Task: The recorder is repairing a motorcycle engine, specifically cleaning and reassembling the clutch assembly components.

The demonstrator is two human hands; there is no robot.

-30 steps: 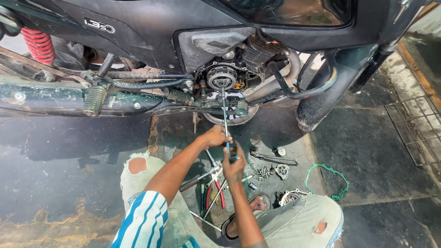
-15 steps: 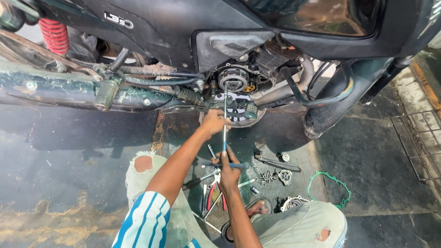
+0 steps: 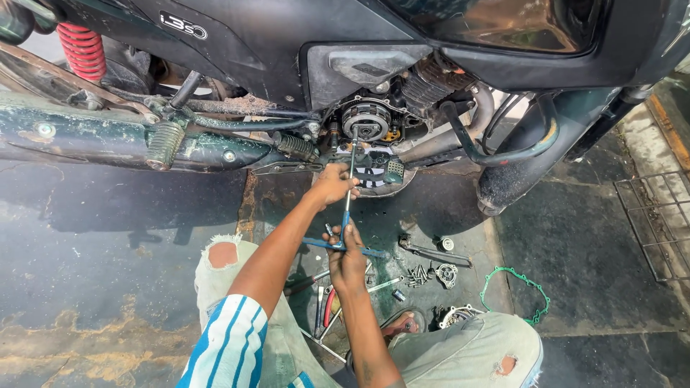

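Observation:
A motorcycle [image 3: 302,50] stands in front of me with its engine side cover off, exposing the round clutch assembly [image 3: 366,121]. A long T-handle wrench [image 3: 348,194] runs from the clutch down toward me. My left hand [image 3: 332,185] wraps around the upper part of its shaft. My right hand [image 3: 346,253] grips the blue crossbar handle at the lower end. A round cover plate [image 3: 379,176] lies on the ground under the engine, beside my left hand.
Loose bolts [image 3: 417,274], a small metal part [image 3: 447,274], a green gasket [image 3: 512,293] and a lever [image 3: 431,251] lie on the dark wet floor at right. Hand tools [image 3: 323,305] sit between my knees. A metal grate [image 3: 658,223] is at far right. Red shock spring [image 3: 80,49] upper left.
My view has drifted so the motorcycle sits further right. My right hand has turned the crossbar handle and sits a little lower; my left hand stays on the shaft.

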